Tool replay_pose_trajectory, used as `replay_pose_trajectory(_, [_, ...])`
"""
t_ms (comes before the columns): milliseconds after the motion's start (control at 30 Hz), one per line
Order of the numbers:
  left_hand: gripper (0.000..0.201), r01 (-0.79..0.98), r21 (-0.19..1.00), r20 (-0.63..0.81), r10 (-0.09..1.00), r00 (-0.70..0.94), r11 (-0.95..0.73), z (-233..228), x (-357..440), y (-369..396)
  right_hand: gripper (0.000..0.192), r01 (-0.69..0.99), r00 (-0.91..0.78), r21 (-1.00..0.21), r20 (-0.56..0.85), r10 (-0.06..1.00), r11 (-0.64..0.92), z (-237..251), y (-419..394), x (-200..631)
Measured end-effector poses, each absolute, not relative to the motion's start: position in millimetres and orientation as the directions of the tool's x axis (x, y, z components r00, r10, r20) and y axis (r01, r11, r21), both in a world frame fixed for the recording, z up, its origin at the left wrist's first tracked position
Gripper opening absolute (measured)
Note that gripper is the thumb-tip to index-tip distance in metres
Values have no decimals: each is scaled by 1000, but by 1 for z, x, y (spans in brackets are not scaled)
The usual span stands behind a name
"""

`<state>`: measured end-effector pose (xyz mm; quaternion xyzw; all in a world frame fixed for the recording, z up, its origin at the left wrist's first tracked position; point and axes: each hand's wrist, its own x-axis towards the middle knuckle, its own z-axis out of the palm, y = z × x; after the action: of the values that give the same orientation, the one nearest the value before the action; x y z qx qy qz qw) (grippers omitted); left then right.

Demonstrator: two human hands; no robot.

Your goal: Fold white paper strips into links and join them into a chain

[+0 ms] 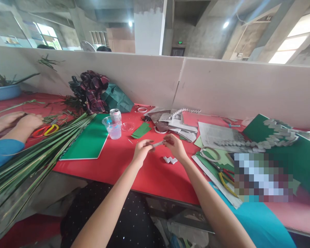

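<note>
Your left hand (142, 148) and right hand (176, 146) pinch a small grey paper strip (158, 143), its folds too blurred to read; folded pieces (170, 159) at five o'clock.

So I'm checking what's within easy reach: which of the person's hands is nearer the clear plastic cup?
Left. The left hand is just below and right of the clear plastic cup; the right hand sits farther right, beyond the small paper strip both hands pinch.
</note>
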<state>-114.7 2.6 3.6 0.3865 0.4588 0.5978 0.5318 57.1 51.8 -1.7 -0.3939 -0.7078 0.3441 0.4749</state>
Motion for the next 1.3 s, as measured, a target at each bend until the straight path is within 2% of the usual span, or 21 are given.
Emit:
replay_pose_trajectory(133, [21, -195, 969, -112, 975, 191, 150, 8, -115, -4, 21, 97, -322, -905, 366, 873, 415, 4, 49, 57])
replay_pose_trajectory(233, [34, -307, 923, -120, 932, 343, 232, 6, -110, -7, 22, 39, -395, -923, 338, 854, 383, 10, 43, 55])
replay_pose_trajectory(300, [36, -373, 885, -125, 915, 384, 277, 3, -107, -8, 23, 14, -423, -929, 329, 844, 369, 13, 39, 54])
replay_pose_trajectory(467, [28, -438, 844, -176, 931, 320, 310, -7, -107, -3, 26, -7, -448, -933, 324, 833, 359, 14, 36, 53])
replay_pose_trajectory(667, [22, -430, 846, -208, 937, 280, 316, -13, -108, 0, 28, -4, -456, -936, 316, 832, 353, 14, 35, 52])
replay_pose_trajectory(833, [26, -434, 855, -186, 949, 255, 285, -12, -107, 0, 28, -15, -452, -939, 314, 835, 344, 14, 35, 52])
replay_pose_trajectory(967, [36, -422, 873, -160, 961, 224, 244, -10, -106, 0, 21, 41, -406, -921, 339, 849, 387, 13, 38, 53])
replay_pose_trajectory(1100, [41, -373, 906, -121, 968, 221, 199, -10, -105, 0, 18, 151, -338, -918, 301, 892, 367, 11, 41, 55])
replay_pose_trajectory(1300, [44, -190, 973, -90, 972, 218, 133, -11, -104, -1, 29, 254, -374, -919, 195, 906, 303, 14, 39, 56])
